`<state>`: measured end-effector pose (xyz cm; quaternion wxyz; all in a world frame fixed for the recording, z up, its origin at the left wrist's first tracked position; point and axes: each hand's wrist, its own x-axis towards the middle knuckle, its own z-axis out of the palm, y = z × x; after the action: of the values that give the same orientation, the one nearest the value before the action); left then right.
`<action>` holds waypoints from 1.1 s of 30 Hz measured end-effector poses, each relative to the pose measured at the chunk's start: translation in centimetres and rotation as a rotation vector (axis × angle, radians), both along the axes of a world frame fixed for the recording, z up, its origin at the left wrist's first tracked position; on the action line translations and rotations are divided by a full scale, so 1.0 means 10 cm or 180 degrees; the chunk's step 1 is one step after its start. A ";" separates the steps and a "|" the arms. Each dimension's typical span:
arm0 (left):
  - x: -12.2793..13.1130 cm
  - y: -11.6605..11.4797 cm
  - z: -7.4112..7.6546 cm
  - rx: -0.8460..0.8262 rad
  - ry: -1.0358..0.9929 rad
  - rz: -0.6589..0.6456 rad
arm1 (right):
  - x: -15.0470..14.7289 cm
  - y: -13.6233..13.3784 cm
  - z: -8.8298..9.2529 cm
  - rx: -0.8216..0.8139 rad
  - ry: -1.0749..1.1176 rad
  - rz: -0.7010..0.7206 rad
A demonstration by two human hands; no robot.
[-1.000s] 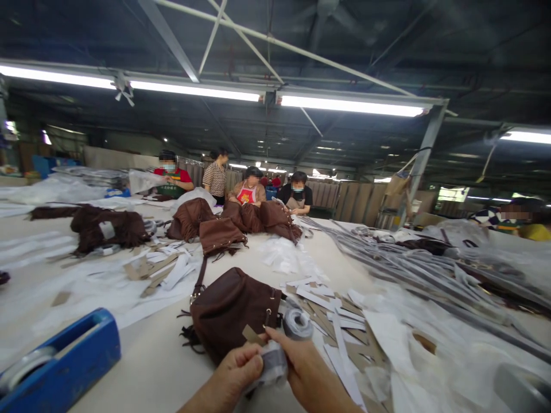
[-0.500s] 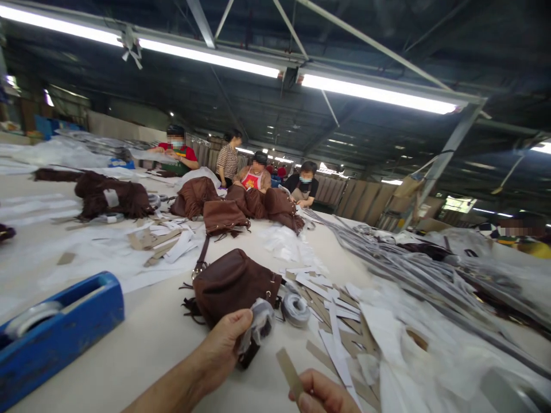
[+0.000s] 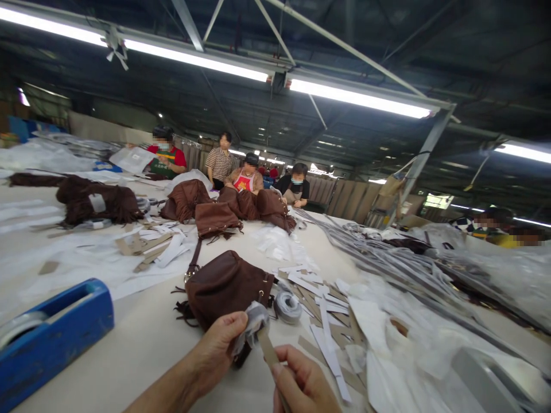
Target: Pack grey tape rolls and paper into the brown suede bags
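A dark brown leather bag (image 3: 228, 284) with fringe lies on the pale table in front of me. My left hand (image 3: 224, 341) is closed on a strap end wrapped in clear plastic (image 3: 255, 324), at the bag's near side. Between the thumb and fingers of my right hand (image 3: 301, 381) is a narrow tan cardboard strip (image 3: 267, 347). The strip's upper end reaches the plastic wrap, and I cannot tell whether it touches. Just right of the bag lies a grey coil (image 3: 287, 307).
A blue tape dispenser (image 3: 55, 338) stands at the left. White and tan strips (image 3: 329, 327) are scattered at the right, beside thin white sheets (image 3: 387, 367). More brown bags (image 3: 217, 219) lie farther back. Several people work beyond the table, one a person in a red apron (image 3: 245, 182).
My right hand has risen leftward, bringing the cardboard strip up to the plastic-wrapped strap end. My left hand keeps its hold. The whole view has shifted slightly.
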<state>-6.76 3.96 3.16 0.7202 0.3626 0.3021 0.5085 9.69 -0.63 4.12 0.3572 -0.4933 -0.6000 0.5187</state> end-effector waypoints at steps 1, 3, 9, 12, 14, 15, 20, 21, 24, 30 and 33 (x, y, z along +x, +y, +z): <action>0.00 0.00 0.00 0.0010 0.0019 0.0010 | -0.01 0.00 0.00 0.0029 -0.0045 0.0001; 0.02 -0.01 0.00 0.0043 0.0057 0.0010 | -0.02 0.01 0.00 0.0103 -0.0153 -0.0007; 0.04 -0.03 0.02 0.0154 0.0150 -0.0100 | -0.02 0.08 -0.02 0.0110 -0.0276 -0.0019; 0.03 -0.05 0.03 0.0152 0.0155 -0.0120 | -0.04 0.08 -0.02 0.0101 -0.0208 -0.0058; 0.02 -0.06 0.05 0.0157 0.0206 -0.0129 | -0.06 0.08 0.00 0.0060 -0.0205 -0.0079; 0.02 -0.07 0.05 0.0201 0.0268 -0.0165 | -0.07 0.09 0.00 0.0032 -0.0216 -0.0091; 0.03 -0.08 0.06 0.0885 0.0864 -0.0215 | -0.08 0.19 -0.06 0.0208 -0.0288 -0.0273; 0.04 -0.08 0.05 0.0995 0.0973 -0.0136 | -0.07 0.22 -0.09 0.0227 -0.0237 -0.0232; 0.07 -0.04 0.00 0.1233 0.1272 0.0066 | -0.05 0.27 -0.22 -0.0004 0.0210 0.0104; 0.14 -0.01 -0.08 0.1445 0.1620 0.0468 | -0.03 0.36 -0.42 -0.0468 0.1019 0.0099; 0.19 0.01 -0.15 0.1262 0.1415 0.0576 | -0.05 0.40 -0.49 -0.0539 0.1103 0.0084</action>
<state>-4.91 4.04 1.61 0.5036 0.5700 0.3782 0.5277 9.23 3.33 -0.74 0.4055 -0.4171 -0.4901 0.6491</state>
